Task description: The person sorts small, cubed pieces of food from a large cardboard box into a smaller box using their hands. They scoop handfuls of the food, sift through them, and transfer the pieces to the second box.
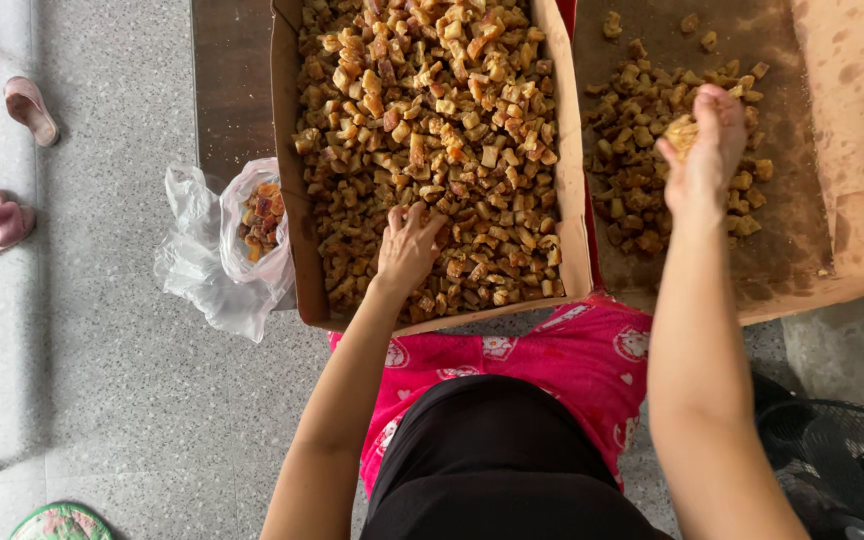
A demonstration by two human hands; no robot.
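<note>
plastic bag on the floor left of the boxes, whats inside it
The clear plastic bag holds a small heap of reddish-brown and orange chunks, seen through its open mouth. Crumpled plastic hides anything lower in the bag.

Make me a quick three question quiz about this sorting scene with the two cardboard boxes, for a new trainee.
1. True or false: the left box holds fewer fried pieces than the right box.
2. Multiple choice: what lies on the floor beside the left box? A) a metal bowl B) a clear plastic bag with a few pieces C) a broom
3. Fill in: the right hand holds a ____ piece over the right box, while the left hand rests in the pile.

Key
1. False; the left box is far fuller.
2. B
3. Light brown, fried.
</note>
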